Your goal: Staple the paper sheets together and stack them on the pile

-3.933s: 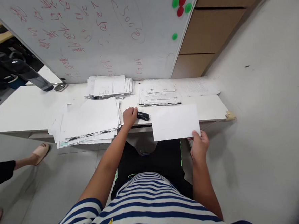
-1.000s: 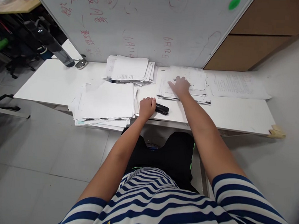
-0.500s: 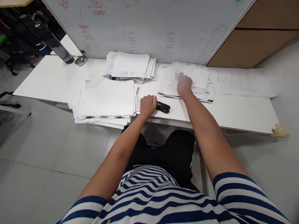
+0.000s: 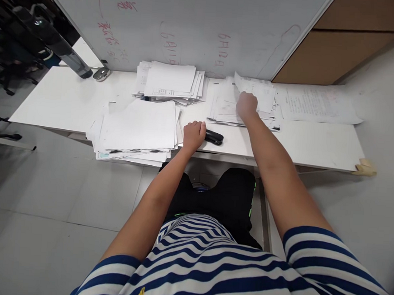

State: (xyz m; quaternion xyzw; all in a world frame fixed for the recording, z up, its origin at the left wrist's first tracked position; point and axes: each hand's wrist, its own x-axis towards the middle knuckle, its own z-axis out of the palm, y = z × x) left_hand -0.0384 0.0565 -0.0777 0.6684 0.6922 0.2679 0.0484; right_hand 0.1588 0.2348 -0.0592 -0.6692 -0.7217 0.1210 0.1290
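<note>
My left hand (image 4: pixel 193 135) is wrapped round one end of a black stapler (image 4: pixel 214 137), which lies on the white table near its front edge. My right hand (image 4: pixel 247 107) is closed over the right paper stack (image 4: pixel 222 109), pinching a sheet of paper (image 4: pixel 252 85) whose left corner curls up. The fingertips of that hand are hidden behind its back. Left of my left hand, a large stack of paper (image 4: pixel 138 128) overhangs the front edge. Behind it sits another paper stack (image 4: pixel 169 80), its sheets unevenly fanned.
A whiteboard (image 4: pixel 197 27) with red writing stands along the table's (image 4: pixel 66 104) back edge. At the back left are a dark clear-ended cylinder (image 4: pixel 56 41) and a computer mouse (image 4: pixel 102 74). A printed sheet (image 4: pixel 320 104) lies at the right, and tan tape (image 4: pixel 365 167) wraps the corner.
The sheet's corner by my right hand has risen and stands up more clearly. My right hand has shifted slightly right over the stack. My left hand stays on the stapler.
</note>
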